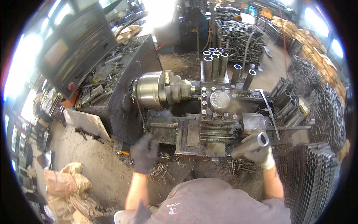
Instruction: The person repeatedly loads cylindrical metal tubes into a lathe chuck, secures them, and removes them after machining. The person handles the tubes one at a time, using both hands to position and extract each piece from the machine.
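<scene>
Right hand [265, 158]: gloved, wrapped around a metal tube [253, 144]; in front of the front edge of the lathe, toward its right end.
Held tube: tilted, hollow end facing up and to the right; lower part blurred.
Left hand [145, 154]: dark glove, blurred; finger state cannot be told. Located at the front edge of the lathe, below the chuck [151, 89].
Dark strand [140, 114]: thin; runs from the chuck's left end down toward the left hand; contact cannot be told.
Tool post [219, 100]: square block with a round cap and bolts around it, right of the chuck.
Upright tubes [215, 68]: tight cluster on a plate behind the tool post, at the rear edge of the lathe; upper ends hollow.
Separate tubes [248, 81]: two, slightly tilted, right of the cluster.
Caliper-shaped tool [269, 112]: silver, lying across the lathe, right of the tool post.
Tilted tubes [289, 104]: grouped at the right end of the lathe.
Headstock top [106, 87]: recessed, holding loose metal pieces; left end of the lathe.
Rear crate [238, 59]: piled with short metal parts.
Tube stack [320, 171]: hollow ends together in honeycomb form, on the right.
Sacks [61, 183]: on the floor, lower left; contents hidden.
Metal chips [164, 171]: curled, on the floor below the front edge of the lathe.
</scene>
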Demonstrator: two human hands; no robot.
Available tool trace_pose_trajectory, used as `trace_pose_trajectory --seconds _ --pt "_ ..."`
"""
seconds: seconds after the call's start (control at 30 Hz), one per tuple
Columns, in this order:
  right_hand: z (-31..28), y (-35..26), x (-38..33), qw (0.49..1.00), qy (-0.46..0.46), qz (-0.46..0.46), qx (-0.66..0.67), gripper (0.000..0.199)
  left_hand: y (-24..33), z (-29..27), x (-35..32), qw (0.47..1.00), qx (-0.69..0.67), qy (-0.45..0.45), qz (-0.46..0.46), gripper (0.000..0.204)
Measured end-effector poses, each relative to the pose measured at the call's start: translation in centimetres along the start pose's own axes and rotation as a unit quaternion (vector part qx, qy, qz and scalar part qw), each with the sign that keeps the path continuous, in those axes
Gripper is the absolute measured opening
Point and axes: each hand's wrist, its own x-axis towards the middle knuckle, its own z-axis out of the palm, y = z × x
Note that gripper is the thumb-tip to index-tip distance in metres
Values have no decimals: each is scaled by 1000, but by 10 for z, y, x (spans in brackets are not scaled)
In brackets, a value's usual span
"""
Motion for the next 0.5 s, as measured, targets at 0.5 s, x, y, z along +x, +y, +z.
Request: trace_pose_trajectory --seconds 0.5 --pt "150 49 -67 898 -416 68 125 40 46 -56 -750 668 126 -378 -628 57"
